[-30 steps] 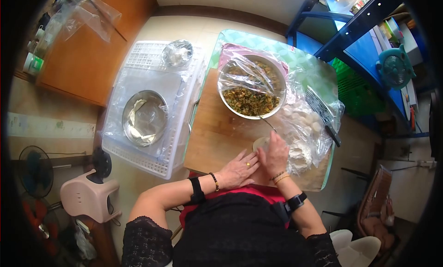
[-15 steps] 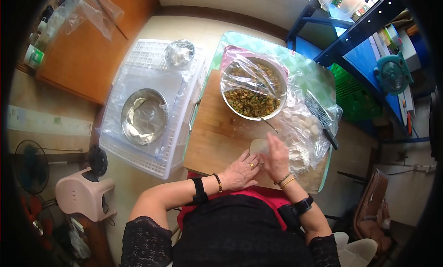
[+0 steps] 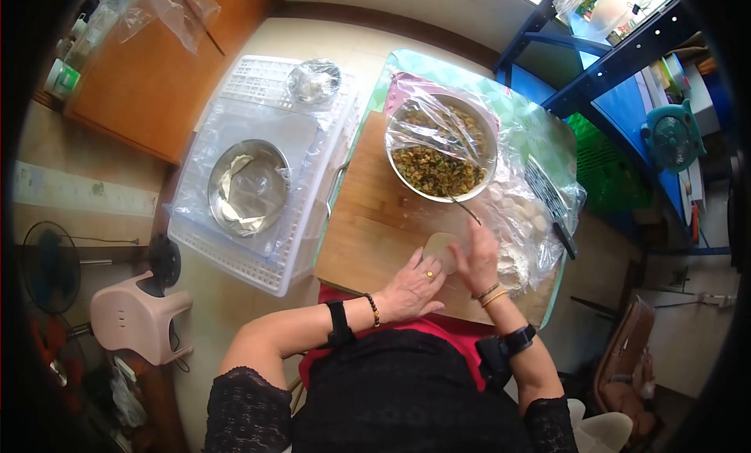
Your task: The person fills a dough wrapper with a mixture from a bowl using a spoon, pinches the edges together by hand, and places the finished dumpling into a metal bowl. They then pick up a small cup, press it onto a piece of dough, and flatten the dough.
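A thin round dough wrapper [image 3: 440, 248] lies on the wooden board [image 3: 356, 218] near its front edge. My left hand [image 3: 413, 289] rests with its fingers stretched out, fingertips right at the wrapper's near side. To the right, my right hand [image 3: 479, 257] is raised with thumb and fingers apart, its fingertips close to the end of a spoon handle [image 3: 468, 210]. The spoon leans out of a metal bowl [image 3: 395, 167] of chopped filling [image 3: 438, 171], which clear plastic film partly covers. Loose white flour [image 3: 513, 267] lies just right of this hand.
Dough pieces [image 3: 526, 210] lie under plastic on the right, beside a black-handled knife [image 3: 565, 240]. On the left, a white plastic crate [image 3: 266, 277] carries a steel bowl [image 3: 285, 191] with folded dough pieces and a small plastic-covered bowl [image 3: 313, 81]. A pink stool [image 3: 137, 316] stands lower left.
My right hand has moved up and right, away from the wrapper, toward the spoon handle. My left hand stays nearly in place by the wrapper. The whole view has shifted slightly.
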`<state>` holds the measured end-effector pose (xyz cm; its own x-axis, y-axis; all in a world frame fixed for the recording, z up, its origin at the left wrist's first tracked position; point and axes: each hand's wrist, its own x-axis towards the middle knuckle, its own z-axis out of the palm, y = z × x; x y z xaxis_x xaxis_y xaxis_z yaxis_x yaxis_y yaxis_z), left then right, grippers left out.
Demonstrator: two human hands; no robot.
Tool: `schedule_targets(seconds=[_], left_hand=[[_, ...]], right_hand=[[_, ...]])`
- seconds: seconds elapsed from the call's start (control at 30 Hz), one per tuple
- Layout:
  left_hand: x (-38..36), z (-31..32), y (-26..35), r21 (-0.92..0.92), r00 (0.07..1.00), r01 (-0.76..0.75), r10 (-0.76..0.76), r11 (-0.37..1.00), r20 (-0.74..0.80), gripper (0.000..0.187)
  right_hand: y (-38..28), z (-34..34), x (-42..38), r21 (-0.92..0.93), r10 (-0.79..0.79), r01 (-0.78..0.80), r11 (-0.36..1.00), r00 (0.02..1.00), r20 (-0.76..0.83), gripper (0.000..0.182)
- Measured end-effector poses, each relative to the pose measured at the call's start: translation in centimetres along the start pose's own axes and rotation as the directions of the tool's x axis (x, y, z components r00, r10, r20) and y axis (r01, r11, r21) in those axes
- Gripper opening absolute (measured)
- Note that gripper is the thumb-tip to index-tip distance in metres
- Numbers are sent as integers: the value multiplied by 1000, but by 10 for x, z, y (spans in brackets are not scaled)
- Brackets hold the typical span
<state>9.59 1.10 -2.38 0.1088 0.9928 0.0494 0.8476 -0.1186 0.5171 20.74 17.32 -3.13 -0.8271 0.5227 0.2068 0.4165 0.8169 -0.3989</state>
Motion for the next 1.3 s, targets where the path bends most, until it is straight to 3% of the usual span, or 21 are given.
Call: schedule_targets(seconds=[0.03, 0.13, 0.2, 0.3, 0.4, 0.47, 0.57, 0.67, 0.7, 0.77, 0.8, 0.83, 0.87, 0.93, 1.03, 1.1, 1.2, 1.3], left_hand=[[-1, 0, -1, -3, 1000, -1, 1, 1000, 1, 61], [-8, 3, -6, 11, 991, -16, 15, 1000, 133, 62], [-14, 12, -11, 23, 996, -69, 70, 997, -47, 63], [-10, 4, -10, 58, 997, -75, 76, 995, -3, 64], [-5, -7, -5, 9, 997, 38, -38, 999, 71, 65], [-8, -8, -3, 21, 998, 43, -44, 999, 42, 66], [-10, -3, -7, 41, 998, 28, -30, 999, 47, 67], [-17, -1, -18, 34, 999, 4, -6, 999, 54, 65], [-16, -6, -24, 21, 999, 6, -7, 1000, 50, 63], [-11, -14, -26, -17, 998, -7, 8, 1000, 60, 59], [-9, -17, -25, -28, 998, -6, 8, 1000, 65, 57], [-5, -20, -23, -72, 998, -6, 10, 997, 55, 54], [-2, -23, -23, -94, 995, -55, 62, 994, 77, 54], [-1, -23, -23, -106, 999, 37, -38, 994, -5, 51], [-2, -16, -25, -37, 995, 57, -60, 998, -80, 51], [-1, -9, -23, -32, 997, 45, -46, 999, -57, 51], [-1, -2, -21, 11, 999, 36, -35, 999, -23, 53], [8, -4, -15, -61, 999, 1, 2, 998, 51, 53]], right_hand=[[-12, 3, -6, -6, -74, 74, 997, 997, 13, 79], [-21, 21, -14, -143, -55, 64, 988, 996, 65, 81], [-8, 30, -3, -186, 6, 1, 983, 999, 37, 81], [12, 22, 23, -32, 272, -274, 961, 960, -61, 82], [26, 17, 25, 88, 251, -239, 967, 952, -175, 76], [21, 11, 13, 128, 202, -185, 974, 969, -140, 74], [-14, 7, -6, 0, -147, 147, 989, 989, -26, 74], [-15, 26, -8, -151, -56, 59, 987, 998, 22, 73], [-2, 35, -1, -85, 43, -45, 995, 999, -21, 73], [11, 23, 23, 105, 64, -57, 993, 996, -64, 73], [17, 13, 30, 231, 165, -168, 958, 986, 31, 71], [32, 22, 31, 200, 192, -185, 962, 981, -19, 74], [35, 13, 35, 301, 264, -259, 918, 964, 26, 75], [44, -2, 34, 375, 324, -344, 861, 939, 118, 73], [44, -32, 20, 396, 377, -427, 813, 904, 202, 72], [47, -40, 8, 463, 289, -390, 796, 917, 275, 70], [45, -53, -6, 468, 242, -356, 809, 927, 287, 70], [49, -54, -13, 447, 189, -284, 848, 951, 246, 73]])
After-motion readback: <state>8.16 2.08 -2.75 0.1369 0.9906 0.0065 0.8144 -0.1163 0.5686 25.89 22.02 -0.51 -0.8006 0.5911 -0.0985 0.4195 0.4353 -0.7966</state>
